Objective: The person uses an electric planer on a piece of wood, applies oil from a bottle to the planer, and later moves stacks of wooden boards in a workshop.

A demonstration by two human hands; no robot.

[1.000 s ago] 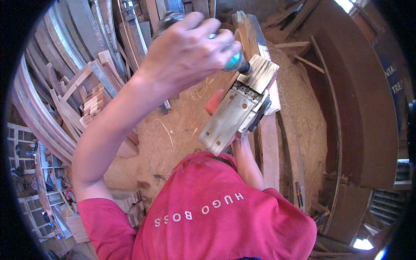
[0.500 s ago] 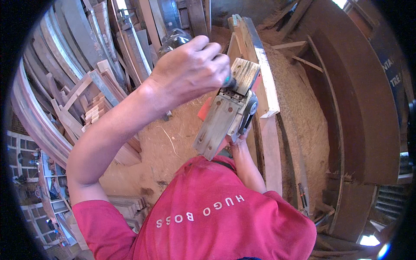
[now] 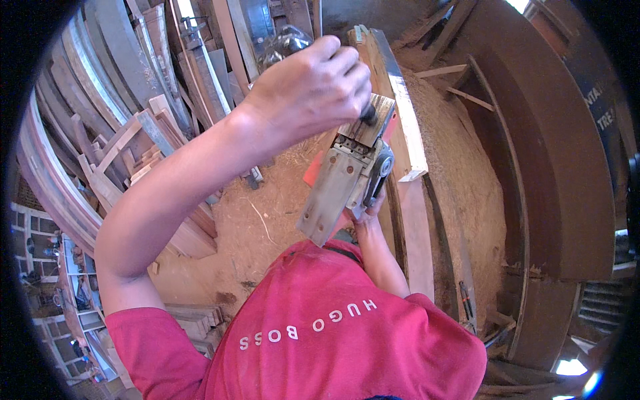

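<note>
My left hand (image 3: 313, 87) is closed around a shiny, dark, bottle-like plastic thing (image 3: 283, 47). Its wide end sticks out behind the wrist, and its black tip (image 3: 369, 115) meets the upturned sole of an electric hand planer (image 3: 327, 193). The planer has worn, wood-like sole plates fixed with screws, an orange-red body and a round pulley on its side. Below it, my right hand (image 3: 370, 212) grips the planer, most of its fingers hidden. Close behind the planer stands a long timber beam (image 3: 408, 143).
Boards and curved timbers (image 3: 73, 87) lean at the left, with a bar clamp (image 3: 193, 37) among them. Short wood pieces (image 3: 190, 230) are stacked below. Sawdust (image 3: 467, 187) covers the ground, heaped beside a large brown panel (image 3: 560, 167) at right. Pliers-like tool (image 3: 465, 300) lies near the beam.
My left hand has moved a little up and to the right, carrying the tip from the gap between the sole plates onto the far plate. The planer and right hand stay nearly in place.
</note>
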